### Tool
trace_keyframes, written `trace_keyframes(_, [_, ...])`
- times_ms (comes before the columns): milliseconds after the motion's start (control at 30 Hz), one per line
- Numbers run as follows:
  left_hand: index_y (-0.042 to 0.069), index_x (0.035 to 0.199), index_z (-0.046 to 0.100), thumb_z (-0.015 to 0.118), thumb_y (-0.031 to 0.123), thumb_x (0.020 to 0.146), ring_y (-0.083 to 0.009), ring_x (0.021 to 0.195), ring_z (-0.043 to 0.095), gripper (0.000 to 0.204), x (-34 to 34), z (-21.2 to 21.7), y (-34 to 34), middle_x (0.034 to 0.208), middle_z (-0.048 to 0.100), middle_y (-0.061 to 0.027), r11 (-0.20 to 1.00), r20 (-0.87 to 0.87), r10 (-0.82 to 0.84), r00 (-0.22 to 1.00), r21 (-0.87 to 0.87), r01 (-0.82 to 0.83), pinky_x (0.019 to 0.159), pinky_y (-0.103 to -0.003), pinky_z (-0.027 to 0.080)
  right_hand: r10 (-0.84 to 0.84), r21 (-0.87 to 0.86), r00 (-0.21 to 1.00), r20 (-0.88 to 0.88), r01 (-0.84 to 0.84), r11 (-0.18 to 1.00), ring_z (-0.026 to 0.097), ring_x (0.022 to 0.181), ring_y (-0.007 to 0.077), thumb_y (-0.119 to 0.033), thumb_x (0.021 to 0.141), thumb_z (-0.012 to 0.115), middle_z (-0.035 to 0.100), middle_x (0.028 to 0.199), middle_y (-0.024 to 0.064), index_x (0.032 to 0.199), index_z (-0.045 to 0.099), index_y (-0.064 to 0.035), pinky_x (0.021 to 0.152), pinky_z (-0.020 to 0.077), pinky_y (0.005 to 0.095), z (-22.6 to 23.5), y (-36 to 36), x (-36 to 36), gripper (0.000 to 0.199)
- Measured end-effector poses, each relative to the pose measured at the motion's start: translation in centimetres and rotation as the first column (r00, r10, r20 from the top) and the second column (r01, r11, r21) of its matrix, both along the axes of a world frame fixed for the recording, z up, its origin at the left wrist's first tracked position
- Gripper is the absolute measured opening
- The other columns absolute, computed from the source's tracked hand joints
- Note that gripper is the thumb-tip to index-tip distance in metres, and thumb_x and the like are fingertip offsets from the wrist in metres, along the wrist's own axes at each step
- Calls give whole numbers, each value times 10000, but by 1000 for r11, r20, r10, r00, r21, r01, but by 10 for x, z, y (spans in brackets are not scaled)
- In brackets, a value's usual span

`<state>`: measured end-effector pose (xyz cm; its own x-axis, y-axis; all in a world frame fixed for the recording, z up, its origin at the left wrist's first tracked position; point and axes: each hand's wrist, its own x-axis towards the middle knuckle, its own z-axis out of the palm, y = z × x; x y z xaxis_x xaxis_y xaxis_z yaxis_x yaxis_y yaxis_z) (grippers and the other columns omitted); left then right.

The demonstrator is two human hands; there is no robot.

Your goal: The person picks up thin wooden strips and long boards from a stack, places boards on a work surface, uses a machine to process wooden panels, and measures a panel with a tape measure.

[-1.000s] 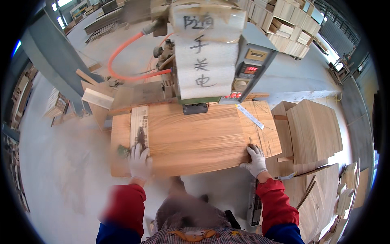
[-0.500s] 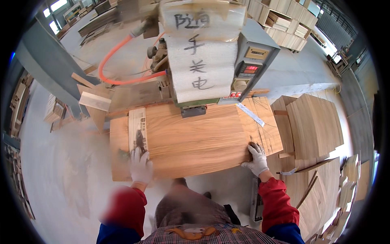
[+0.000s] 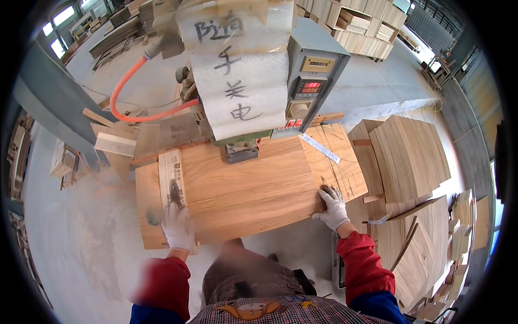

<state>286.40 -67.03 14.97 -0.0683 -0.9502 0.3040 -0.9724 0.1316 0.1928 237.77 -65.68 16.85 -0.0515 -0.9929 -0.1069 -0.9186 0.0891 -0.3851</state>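
A wide wooden panel [image 3: 253,186] lies flat on the worktable [image 3: 143,200] under a green machine head [image 3: 243,146]. My left hand [image 3: 177,227], in a white glove, rests flat on the panel's near left edge, beside a narrow wooden strip [image 3: 171,175] lying across it. My right hand [image 3: 333,208], also gloved, presses on the panel's near right corner. Neither hand curls around anything. A paper sheet with handwriting [image 3: 237,81] hangs on the machine's front and hides its upper part.
A control box with a red display [image 3: 312,81] is mounted on the machine's right. An orange hose [image 3: 127,94] loops at the left. Stacks of wooden boards [image 3: 407,156] stand to the right, more lean lower right [image 3: 426,254]. Offcuts [image 3: 113,143] lie at left.
The view has shifted slightly toward the machine. Both hands stay pressed on the panel's near edge; the panel sits about where it was.
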Motion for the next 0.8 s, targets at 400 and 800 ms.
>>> trace_keyframes(400, [162,1113,592,619,163,734,-379,1214,460,380,-4,2,-2,1295,510,-173,995,61,17,998,-96,-11,922,-512,386,16,1,1000,-16,-16,1000,303,1357,355,-354,540,873,400,1439,140,1319,506,-108,1140,225,447,-7,0,-1,896])
trace_keyframes(800, [172,1097,593,627,153,725,-363,1222,456,374,-5,3,-1,1306,504,-153,994,52,17,999,-105,-12,905,-496,389,17,-8,1000,21,-17,1000,293,1363,345,-318,541,874,398,1439,138,1316,507,-103,1141,221,446,-3,0,-1,884])
